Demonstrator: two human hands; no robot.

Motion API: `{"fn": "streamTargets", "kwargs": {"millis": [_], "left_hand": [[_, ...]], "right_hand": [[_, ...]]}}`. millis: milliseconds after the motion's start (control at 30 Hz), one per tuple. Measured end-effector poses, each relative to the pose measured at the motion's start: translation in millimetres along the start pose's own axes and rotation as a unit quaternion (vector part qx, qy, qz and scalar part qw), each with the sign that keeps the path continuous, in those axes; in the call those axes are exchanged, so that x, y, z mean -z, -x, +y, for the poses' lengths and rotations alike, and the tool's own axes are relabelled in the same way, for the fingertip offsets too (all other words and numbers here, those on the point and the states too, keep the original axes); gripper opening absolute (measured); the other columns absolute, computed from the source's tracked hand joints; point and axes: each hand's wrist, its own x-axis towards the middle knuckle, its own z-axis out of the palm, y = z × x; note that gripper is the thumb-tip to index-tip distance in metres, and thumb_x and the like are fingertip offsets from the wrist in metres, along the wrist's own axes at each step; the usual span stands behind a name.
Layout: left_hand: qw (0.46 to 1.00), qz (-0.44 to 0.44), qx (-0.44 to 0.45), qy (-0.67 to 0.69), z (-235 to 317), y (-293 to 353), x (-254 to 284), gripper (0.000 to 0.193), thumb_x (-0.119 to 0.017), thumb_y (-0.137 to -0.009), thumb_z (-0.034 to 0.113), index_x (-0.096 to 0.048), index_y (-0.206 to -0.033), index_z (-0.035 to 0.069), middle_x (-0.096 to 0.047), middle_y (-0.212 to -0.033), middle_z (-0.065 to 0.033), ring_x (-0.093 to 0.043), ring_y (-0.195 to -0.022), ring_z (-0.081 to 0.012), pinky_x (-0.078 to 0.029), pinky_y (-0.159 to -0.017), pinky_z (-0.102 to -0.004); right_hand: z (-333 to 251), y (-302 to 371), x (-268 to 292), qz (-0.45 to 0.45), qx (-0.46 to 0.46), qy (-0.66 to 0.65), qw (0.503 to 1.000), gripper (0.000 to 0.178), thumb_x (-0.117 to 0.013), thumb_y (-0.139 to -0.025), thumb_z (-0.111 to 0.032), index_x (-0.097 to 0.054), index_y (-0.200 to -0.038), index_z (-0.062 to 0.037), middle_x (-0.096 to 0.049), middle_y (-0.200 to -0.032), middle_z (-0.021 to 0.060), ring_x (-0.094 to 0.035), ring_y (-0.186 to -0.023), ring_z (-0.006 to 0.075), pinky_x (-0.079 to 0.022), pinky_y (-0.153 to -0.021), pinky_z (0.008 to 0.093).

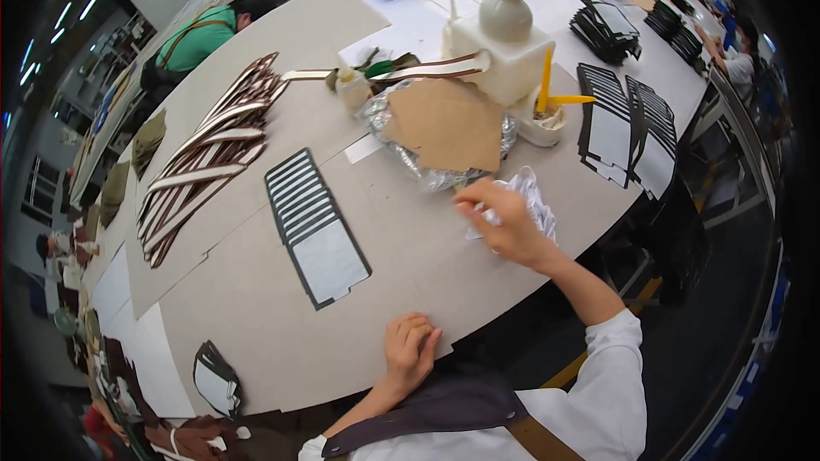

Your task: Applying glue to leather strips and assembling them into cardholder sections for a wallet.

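Observation:
My right hand [506,224] is raised at the near side of a foil-covered container [444,177], its fingers pinched together; what they hold, if anything, I cannot make out. A sheet of brown card [448,124] lies over the foil. Just beyond that hand is a crumpled white cloth [534,196], partly hidden by it. My left hand [410,348] rests at the table's near edge, fingers curled, with nothing visible in them. Ahead and to its left lies a flat panel [316,226], dark-edged, with a row of slots above a pale grey lower part.
Brown-and-white strips [213,158] are heaped at the left. A white long-necked container [504,38], a small bottle [353,91] and a pot with yellow sticks [542,126] stand at the back. Slotted panels [611,124] lie at the right. A person in green [198,38] leans beyond the table.

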Motion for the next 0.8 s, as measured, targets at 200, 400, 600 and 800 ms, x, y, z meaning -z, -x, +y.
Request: {"fn": "streamTargets", "kwargs": {"millis": [200,400,600,800], "left_hand": [[0.986,-0.016,0.024,-0.167,-61,-43,64,0.021,-0.069,-0.082,0.011,-0.061,-0.1,0.003,-0.06,-0.109,-0.0099,-0.055,-0.104,-0.0287,-0.043,-0.086,-0.0404],[0.959,0.056,0.074,-0.268,-141,-64,100,0.031,-0.066,-0.086,0.021,-0.061,-0.111,0.003,-0.058,-0.117,-0.0109,-0.052,-0.11,-0.0285,-0.039,-0.092,-0.0407],[0.961,0.067,0.094,-0.253,-176,-65,100,0.037,-0.07,-0.083,0.025,-0.061,-0.112,0.004,-0.058,-0.118,-0.0109,-0.05,-0.112,-0.0288,-0.039,-0.094,-0.041],[0.966,0.079,0.084,-0.232,-181,-64,95,0.036,-0.071,-0.082,0.025,-0.06,-0.11,0.005,-0.057,-0.118,-0.0103,-0.049,-0.113,-0.0287,-0.039,-0.095,-0.0421]], "right_hand": [[32,-60,-181,-0.108,-0.081,0.049,0.99,0.021,-0.066,-0.085,-0.02,-0.065,-0.092,-0.0001,-0.063,-0.088,0.0173,-0.063,-0.084,0.0338,-0.05,-0.075,0.0445],[28,-128,-261,-0.02,-0.196,0.232,0.952,0.033,-0.071,-0.08,-0.027,-0.065,-0.093,0.003,-0.062,-0.103,0.022,-0.061,-0.099,0.0383,-0.051,-0.081,0.0496],[15,-136,-299,0.046,-0.283,0.326,0.901,0.049,-0.073,-0.081,-0.037,-0.06,-0.106,0.0034,-0.058,-0.113,0.0167,-0.055,-0.108,0.0311,-0.05,-0.084,0.045],[14,-138,-304,0.096,-0.255,0.338,0.901,0.047,-0.071,-0.08,-0.037,-0.058,-0.103,0.0026,-0.063,-0.103,0.0208,-0.06,-0.102,0.034,-0.051,-0.082,0.0445]]}}
